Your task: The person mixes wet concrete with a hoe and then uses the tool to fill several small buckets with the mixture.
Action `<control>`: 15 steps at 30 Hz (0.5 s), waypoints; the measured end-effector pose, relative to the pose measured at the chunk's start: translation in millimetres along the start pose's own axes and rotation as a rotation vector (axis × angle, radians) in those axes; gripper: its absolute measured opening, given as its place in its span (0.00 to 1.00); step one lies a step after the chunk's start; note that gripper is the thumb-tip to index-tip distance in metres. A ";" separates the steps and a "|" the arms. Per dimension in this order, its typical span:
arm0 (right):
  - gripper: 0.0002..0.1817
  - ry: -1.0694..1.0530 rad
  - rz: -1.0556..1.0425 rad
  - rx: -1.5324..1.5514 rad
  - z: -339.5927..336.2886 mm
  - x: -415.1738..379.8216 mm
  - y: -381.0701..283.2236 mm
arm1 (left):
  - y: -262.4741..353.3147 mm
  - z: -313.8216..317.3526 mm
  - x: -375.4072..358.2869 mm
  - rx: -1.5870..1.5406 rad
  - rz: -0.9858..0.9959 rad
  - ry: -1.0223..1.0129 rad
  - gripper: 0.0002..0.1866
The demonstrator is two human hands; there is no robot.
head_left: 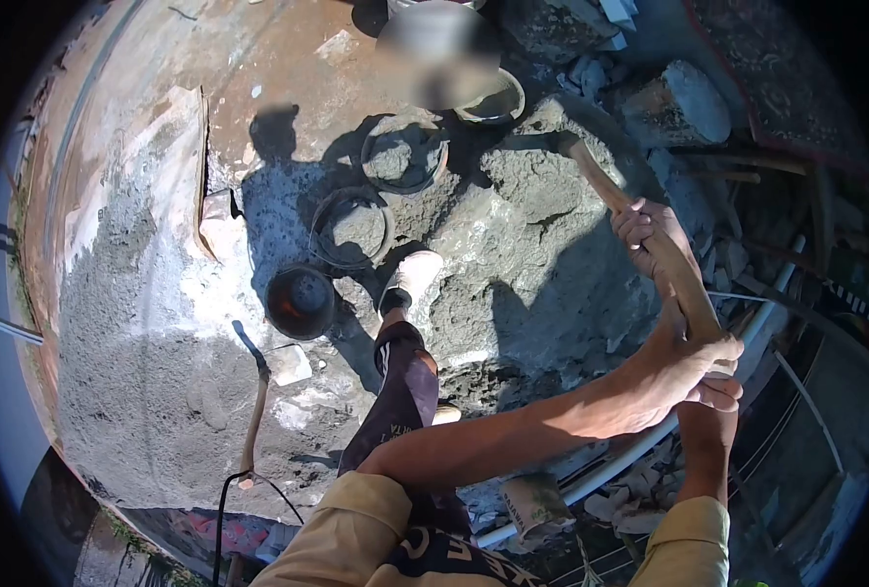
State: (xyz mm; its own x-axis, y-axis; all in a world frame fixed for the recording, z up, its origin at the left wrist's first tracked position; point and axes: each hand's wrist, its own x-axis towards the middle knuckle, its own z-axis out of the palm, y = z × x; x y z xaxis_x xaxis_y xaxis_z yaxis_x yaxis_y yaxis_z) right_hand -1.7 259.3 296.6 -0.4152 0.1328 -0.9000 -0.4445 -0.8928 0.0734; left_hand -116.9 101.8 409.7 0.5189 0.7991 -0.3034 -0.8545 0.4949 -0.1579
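Observation:
My left hand wraps round the near end of the wooden handle of a hoe. Farther up that handle, my right hand is closed too. My left forearm crosses over my right arm. The handle slants away to the upper left, and its far end meets a heap of wet grey mortar; the hoe's head is dark and hard to make out in shadow. My foot, in a light shoe, stands at the left edge of the heap.
Two buckets, a far one and a nearer one, hold mortar. A dark bucket stands closer. A second wooden-handled tool lies left. Another person is at the top beside a basin. A white pipe and rubble lie right.

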 end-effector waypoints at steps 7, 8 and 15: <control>0.04 -0.118 -0.458 -0.422 -20.8 150.3 24.4 | 24.5 -159.8 4.4 0.708 0.220 0.412 0.16; 0.02 -0.101 -0.495 -0.423 -26.2 175.0 34.1 | 27.7 -199.4 8.5 0.980 0.232 0.564 0.15; 0.03 0.128 -0.703 -0.589 -89.3 320.1 86.8 | 35.1 -347.4 29.9 1.501 0.173 1.075 0.15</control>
State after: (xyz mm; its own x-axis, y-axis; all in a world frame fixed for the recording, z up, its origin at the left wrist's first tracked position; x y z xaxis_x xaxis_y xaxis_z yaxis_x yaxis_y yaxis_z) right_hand -102.3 185.9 -23.5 -0.0964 0.7092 -0.6983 -0.0712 -0.7047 -0.7059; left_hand -139.8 24.5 68.7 -0.3107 0.6309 -0.7109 0.1566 0.7717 0.6164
